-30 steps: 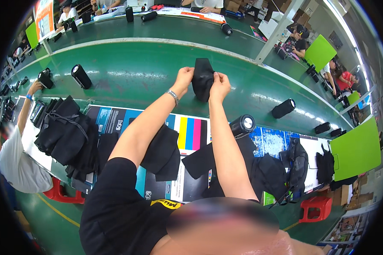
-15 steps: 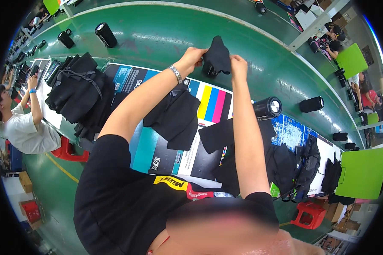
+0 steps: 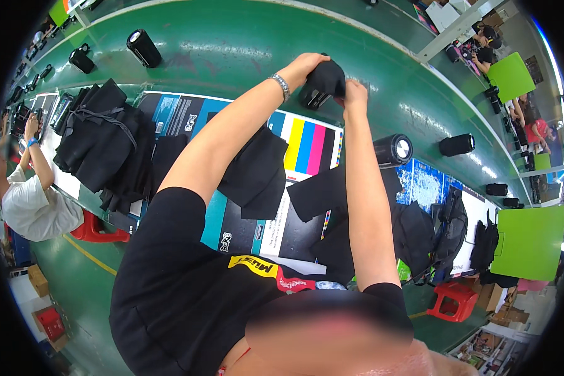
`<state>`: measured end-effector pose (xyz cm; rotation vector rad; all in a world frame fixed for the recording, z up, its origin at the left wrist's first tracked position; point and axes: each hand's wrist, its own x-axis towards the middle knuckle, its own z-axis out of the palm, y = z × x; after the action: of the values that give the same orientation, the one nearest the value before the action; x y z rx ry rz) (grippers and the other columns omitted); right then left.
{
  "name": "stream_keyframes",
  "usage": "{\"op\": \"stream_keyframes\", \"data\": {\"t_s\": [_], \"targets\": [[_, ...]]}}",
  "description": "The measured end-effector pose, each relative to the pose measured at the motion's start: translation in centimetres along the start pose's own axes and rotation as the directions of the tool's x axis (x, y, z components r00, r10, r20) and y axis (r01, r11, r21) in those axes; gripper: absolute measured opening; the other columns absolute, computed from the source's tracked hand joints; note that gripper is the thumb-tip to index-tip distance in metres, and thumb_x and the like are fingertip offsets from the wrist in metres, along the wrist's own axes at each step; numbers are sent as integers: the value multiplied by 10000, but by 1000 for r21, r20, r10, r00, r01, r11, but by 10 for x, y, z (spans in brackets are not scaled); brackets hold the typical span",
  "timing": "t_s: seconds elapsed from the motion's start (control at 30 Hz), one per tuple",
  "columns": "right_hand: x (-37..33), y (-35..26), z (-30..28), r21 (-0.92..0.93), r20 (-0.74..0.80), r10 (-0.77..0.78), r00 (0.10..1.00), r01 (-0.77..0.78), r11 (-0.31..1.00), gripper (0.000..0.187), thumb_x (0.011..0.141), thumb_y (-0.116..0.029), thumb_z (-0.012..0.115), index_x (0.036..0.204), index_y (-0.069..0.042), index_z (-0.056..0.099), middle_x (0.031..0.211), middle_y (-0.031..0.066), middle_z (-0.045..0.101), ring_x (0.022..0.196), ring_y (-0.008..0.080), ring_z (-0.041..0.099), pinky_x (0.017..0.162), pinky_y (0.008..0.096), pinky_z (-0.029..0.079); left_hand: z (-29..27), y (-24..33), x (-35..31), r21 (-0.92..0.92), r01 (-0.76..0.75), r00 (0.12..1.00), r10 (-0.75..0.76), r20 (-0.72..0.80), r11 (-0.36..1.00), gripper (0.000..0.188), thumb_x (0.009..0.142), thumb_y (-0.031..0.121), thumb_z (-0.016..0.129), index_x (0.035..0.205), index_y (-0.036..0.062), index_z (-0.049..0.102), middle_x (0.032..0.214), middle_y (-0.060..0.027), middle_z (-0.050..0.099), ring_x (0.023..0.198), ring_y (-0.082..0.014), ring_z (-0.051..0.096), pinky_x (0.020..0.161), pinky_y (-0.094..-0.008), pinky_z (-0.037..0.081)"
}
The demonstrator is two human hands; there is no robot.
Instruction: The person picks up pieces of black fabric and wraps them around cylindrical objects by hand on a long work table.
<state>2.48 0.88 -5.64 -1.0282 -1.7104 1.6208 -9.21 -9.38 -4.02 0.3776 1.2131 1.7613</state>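
At the far side of the table, over the green belt, my two hands work a black cloth bag (image 3: 328, 76) over the upper end of a black cylindrical speaker (image 3: 313, 98). The lower part of that speaker still shows below the cloth. My left hand (image 3: 306, 67) pinches the bag's edge at its upper left. On the other side, my right hand (image 3: 355, 95) has its fingers closed on the right edge of the cloth. Loose black cloth bags (image 3: 257, 178) lie between my forearms, nearer to me.
A big heap of black bags (image 3: 100, 138) sits on the left. More cylindrical speakers (image 3: 391, 150) stand or lie along the green belt (image 3: 232, 53). Printed sheets (image 3: 307, 147) cover the table. A person in white (image 3: 37, 203) sits at left; a red stool (image 3: 454, 301) is at right.
The cloth bag, peaked and held up before, now sits lower and rounded over the speaker's end. My left hand has moved up and right, over the bag's top. The view has shifted slightly.
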Motion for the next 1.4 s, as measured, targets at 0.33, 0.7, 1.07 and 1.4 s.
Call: {"op": "stream_keyframes", "data": {"t_s": [0.33,0.7,1.07,1.4], "targets": [[-8,39,-2,113,-13,-110,994,111,987,145,744,-54,509,699,28,619,580,78,567,523,144,533,518,286,420,-43,-69,55,958,-205,652,758,-20,202,419,883,390,536,990,22,707,1270,-144,575,1265,-339,439,1096,-462,250],[-4,71,-22,-633,-99,-510,854,342,695,59,676,-58,645,660,-5,665,893,198,614,880,375,579,809,454,470,-21,-85,31,956,-187,552,781,291,-225,313,872,224,577,983,-58,656,1247,-298,514,1192,-432,460,1018,-478,363],[-22,54,-26,-665,-99,-489,866,308,680,75,736,-86,644,746,-12,647,922,193,614,884,385,573,786,480,464,57,-26,-27,604,-663,704,641,305,441,432,873,384,636,1118,30,665,1075,-197,669,1007,-244,634,891,-285,463],[-99,-25,17,699,244,-2,970,-174,694,483,869,-435,662,1021,14,566,923,75,617,885,174,617,675,318,517,12,14,-66,-509,-424,906,356,-231,749,278,915,282,587,954,7,600,986,-171,665,934,-245,646,822,-342,503]]}}
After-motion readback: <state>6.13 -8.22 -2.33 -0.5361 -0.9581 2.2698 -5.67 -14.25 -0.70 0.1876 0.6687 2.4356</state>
